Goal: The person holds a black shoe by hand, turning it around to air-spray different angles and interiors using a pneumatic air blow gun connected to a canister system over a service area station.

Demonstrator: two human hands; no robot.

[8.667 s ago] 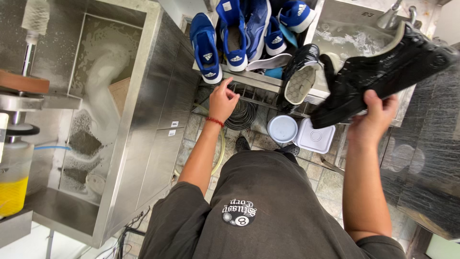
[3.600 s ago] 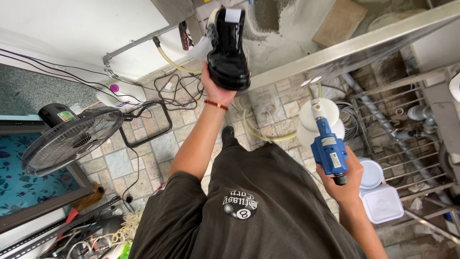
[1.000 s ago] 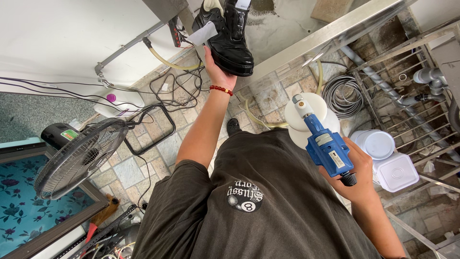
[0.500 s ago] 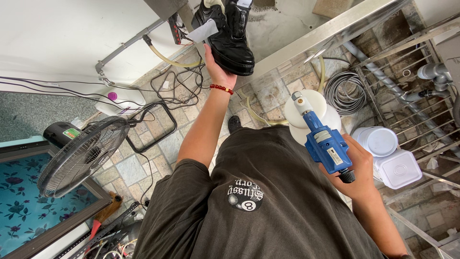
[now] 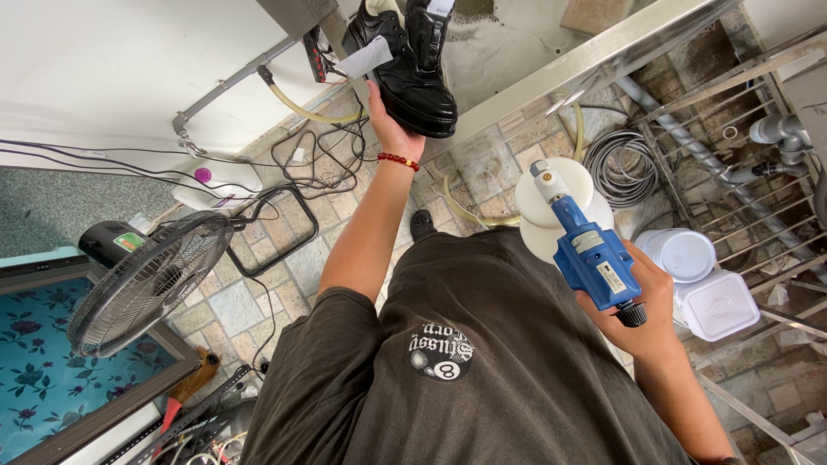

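Observation:
My left hand (image 5: 389,127), with a red bead bracelet on the wrist, grips a glossy black shoe (image 5: 412,60) from below and holds it up near the steel sink edge (image 5: 603,53). A white paper tag hangs off the shoe's side. My right hand (image 5: 639,317) holds a blue handheld power tool (image 5: 593,258) with a round white pad (image 5: 551,207) on its far end. The tool sits low at my right, apart from the shoe.
A floor fan (image 5: 142,280) stands at the left over tiled floor with loose cables (image 5: 314,164). A coiled grey hose (image 5: 622,164) and wire rack (image 5: 732,129) lie under the sink. White lidded tubs (image 5: 711,293) sit on the floor at the right.
Earlier the black shoe was in my right hand over a sink; since then it sits in my left hand and my right holds the blue tool. In the last second the tool shifted slightly right.

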